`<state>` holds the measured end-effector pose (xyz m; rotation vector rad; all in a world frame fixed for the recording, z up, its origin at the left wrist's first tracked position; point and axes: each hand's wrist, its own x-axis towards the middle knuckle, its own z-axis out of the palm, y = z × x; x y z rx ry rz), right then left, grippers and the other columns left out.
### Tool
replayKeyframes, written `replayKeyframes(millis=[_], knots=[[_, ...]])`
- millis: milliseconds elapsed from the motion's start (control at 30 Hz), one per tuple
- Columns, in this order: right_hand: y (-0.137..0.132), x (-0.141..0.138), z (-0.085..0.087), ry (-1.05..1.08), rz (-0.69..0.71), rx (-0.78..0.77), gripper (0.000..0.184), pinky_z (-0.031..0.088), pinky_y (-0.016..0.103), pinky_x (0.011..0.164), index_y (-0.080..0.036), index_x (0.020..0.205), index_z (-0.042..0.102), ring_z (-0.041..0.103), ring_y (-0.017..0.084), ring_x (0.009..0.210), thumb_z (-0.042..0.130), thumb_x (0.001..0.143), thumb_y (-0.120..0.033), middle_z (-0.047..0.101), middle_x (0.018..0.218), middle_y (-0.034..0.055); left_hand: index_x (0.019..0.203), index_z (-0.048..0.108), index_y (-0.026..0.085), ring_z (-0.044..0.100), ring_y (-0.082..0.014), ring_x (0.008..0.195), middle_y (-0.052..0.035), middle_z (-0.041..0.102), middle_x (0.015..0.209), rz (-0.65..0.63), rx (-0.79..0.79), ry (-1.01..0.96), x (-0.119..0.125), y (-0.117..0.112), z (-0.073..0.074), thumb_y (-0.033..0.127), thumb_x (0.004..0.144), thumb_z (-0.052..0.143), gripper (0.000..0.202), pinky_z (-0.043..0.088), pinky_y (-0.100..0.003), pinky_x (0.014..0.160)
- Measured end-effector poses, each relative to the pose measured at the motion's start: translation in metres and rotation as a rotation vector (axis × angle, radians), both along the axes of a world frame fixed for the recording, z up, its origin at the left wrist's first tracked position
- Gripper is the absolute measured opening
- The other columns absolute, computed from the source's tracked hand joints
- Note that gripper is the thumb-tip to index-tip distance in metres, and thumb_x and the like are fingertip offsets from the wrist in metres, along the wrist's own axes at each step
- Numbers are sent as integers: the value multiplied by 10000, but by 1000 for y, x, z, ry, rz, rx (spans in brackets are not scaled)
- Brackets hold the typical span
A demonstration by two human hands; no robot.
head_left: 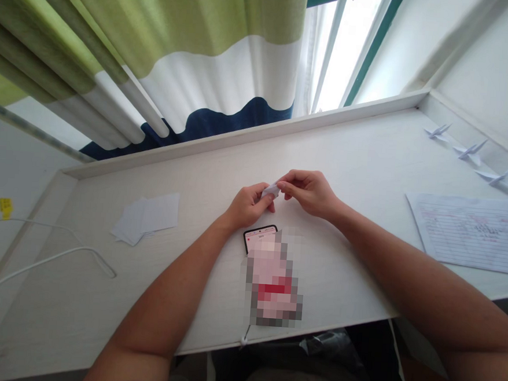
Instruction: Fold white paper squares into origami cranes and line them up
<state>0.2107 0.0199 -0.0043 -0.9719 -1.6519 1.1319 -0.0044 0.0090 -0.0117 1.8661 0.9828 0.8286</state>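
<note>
Here the head view offers little legible text: the smartphone (260,235) lies flat on the white desk (369,158) just below the hands, its screen is pixelated, and the header line at its top edge is too small to read. The lined sheet (472,232) at the right of the desk carries faint handwriting that cannot be made out. The left hand (248,204) is curled, thumb and forefinger pinching the left end of a small folded white paper piece (271,190). The right hand (308,191) meets it from the opposite side, fingertips closed on the right end of the same piece, remaining fingers bent inward. The paper piece is held between both hands just above the desk surface, near the desk's middle and directly beyond the top of the phone. Both forearms extend from the lower corners of the view and converge at the paper. A loose stack of white paper squares (147,218) lies to the left, well apart from the hands. A white cable (35,262) loops along the far left. Three paper cranes (469,150) stand in a row at the right rear corner. A green, white and navy curtain (181,46) hangs behind the desk.
</note>
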Motion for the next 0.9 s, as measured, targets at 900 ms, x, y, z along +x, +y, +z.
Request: replayKeyframes(millis=[900], knots=[[4, 2, -1, 30, -29, -27, 350, 571, 403, 814, -216, 827, 748, 676, 216, 862, 828, 835, -557, 750, 894, 53, 916, 687, 174, 725, -187, 710, -47, 765, 708, -18, -187, -127, 0, 2, 0, 493, 962, 705, 323, 551, -328, 766]])
